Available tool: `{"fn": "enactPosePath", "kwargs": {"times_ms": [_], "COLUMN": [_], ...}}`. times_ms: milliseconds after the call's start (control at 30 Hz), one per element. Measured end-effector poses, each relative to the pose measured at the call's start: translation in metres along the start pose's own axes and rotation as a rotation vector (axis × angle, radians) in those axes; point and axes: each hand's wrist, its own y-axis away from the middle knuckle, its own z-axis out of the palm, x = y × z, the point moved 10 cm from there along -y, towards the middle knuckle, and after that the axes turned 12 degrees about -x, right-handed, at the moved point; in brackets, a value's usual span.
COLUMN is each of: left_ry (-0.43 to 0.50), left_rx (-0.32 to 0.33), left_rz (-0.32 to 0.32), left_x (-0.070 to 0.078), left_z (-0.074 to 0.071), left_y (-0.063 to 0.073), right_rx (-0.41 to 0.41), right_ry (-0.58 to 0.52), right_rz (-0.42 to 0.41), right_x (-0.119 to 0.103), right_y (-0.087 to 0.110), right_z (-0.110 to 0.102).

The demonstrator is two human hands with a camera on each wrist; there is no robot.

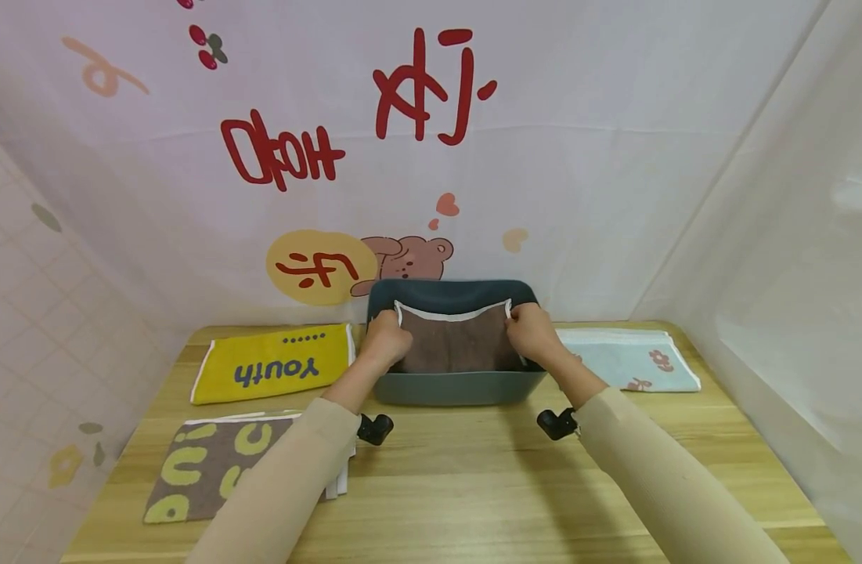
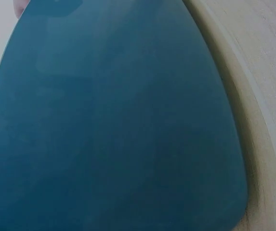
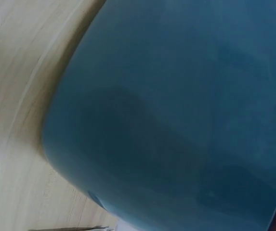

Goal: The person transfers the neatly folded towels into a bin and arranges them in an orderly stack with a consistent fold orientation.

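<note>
A brown towel (image 1: 455, 345) with white edging hangs in the mouth of a dark teal bin (image 1: 466, 389) at the back of the table. My left hand (image 1: 387, 338) pinches the towel's upper left corner at the bin's left side. Its upper right corner is gripped by my right hand (image 1: 532, 333). Between the hands the white edge sags slightly, and the towel's lower part is hidden behind the bin's front wall. In the left wrist view the bin's wall (image 2: 113, 120) fills most of the picture; the right wrist view likewise shows mostly bin wall (image 3: 166, 115).
A folded yellow towel (image 1: 275, 364) marked "Youth" lies left of the bin. Nearer me is a grey-brown towel with yellow-green letters (image 1: 191, 470), partly under my left sleeve. A folded light blue towel (image 1: 621, 360) lies to the right. A printed white curtain (image 1: 578, 196) stands close behind the bin.
</note>
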Motion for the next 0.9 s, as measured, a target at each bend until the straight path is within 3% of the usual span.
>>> {"fn": "enactPosePath", "kwargs": {"times_ms": [367,600,900], "left_ry": [-0.001,-0.028,-0.023], "left_rx": [-0.052,-0.045,-0.048], "left_rz": [-0.03,0.022,0.07], "left_x": [-0.002,0.005,0.015], "left_z": [0.005,0.001,-0.004], "left_y": [-0.001,0.007,0.014], "right_rx": [-0.037,-0.089,-0.095], "right_ry": [0.033,0.031,0.004], "right_rz": [0.035,0.054,0.036], "right_x": [0.0,0.0,-0.002], "right_y": [-0.001,0.001,0.004], "right_z": [0.002,0.003,0.0]}}
